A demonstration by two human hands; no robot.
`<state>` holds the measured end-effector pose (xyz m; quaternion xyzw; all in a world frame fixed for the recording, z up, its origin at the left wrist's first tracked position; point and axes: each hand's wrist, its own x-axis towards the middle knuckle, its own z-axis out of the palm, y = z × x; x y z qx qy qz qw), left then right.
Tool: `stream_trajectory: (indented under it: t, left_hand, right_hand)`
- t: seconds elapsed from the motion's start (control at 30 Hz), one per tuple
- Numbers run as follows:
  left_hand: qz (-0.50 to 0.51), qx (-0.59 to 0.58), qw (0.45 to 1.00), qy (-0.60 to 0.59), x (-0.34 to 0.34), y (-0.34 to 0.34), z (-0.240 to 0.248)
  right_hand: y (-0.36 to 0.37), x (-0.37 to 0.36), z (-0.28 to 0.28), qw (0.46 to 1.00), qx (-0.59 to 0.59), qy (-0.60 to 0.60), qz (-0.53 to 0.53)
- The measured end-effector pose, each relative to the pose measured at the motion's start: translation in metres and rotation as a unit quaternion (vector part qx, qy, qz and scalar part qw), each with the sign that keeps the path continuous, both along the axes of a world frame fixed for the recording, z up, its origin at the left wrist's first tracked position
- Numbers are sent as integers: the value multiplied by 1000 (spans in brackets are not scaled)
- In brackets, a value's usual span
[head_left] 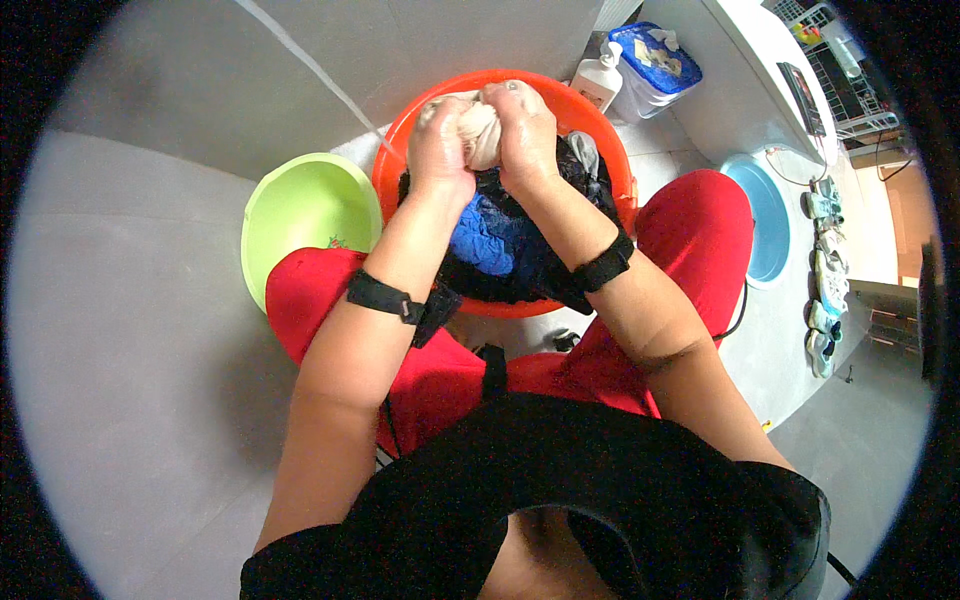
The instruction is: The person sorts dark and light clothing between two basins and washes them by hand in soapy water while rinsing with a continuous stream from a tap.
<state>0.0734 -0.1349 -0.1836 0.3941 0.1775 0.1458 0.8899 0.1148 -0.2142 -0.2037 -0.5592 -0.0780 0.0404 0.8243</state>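
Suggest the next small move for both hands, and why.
I'd probably squeeze the pale cloth between the left grip and right grip, over the orange basin. Both are closed around the bunched cloth and the skin glistens as if wet; the basin appears directly beneath, so drips would likely land on the blue cloth and dark clothes.

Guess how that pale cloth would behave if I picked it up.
Probably floppy: the pale cloth bunches into folds between the left hand and the right hand. Both hands glisten as if wet, so it may be soaked, a bit slippery and rather heavy for its size.
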Motion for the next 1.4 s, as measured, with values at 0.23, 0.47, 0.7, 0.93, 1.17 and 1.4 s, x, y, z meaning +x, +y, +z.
stream_trajectory:
  t: [0.23, 0.47, 0.7, 0.93, 1.17, 1.4]
  left_hand:
    - [131, 553, 823, 30, 2, -11, -15]
    - [118, 674, 728, -50, -2, -12, -10]
    - [84, 693, 713, -62, -12, -7, -16]
    - [88, 712, 695, -32, -19, 5, -25]
    - [81, 760, 641, 71, -42, 74, 10]
    - [8, 820, 420, 389, -97, 135, 3]
  right_hand:
    - [6, -6, -25, 918, 259, 298, 45]
    - [-3, -9, -27, 889, 274, 323, 171]
    - [-8, -23, -27, 876, 227, 376, 199]
    - [1, -27, -25, 876, 196, 384, 214]
    - [-7, -28, -21, 890, -21, 320, 324]
    - [-39, -63, -103, 632, -636, -282, 342]
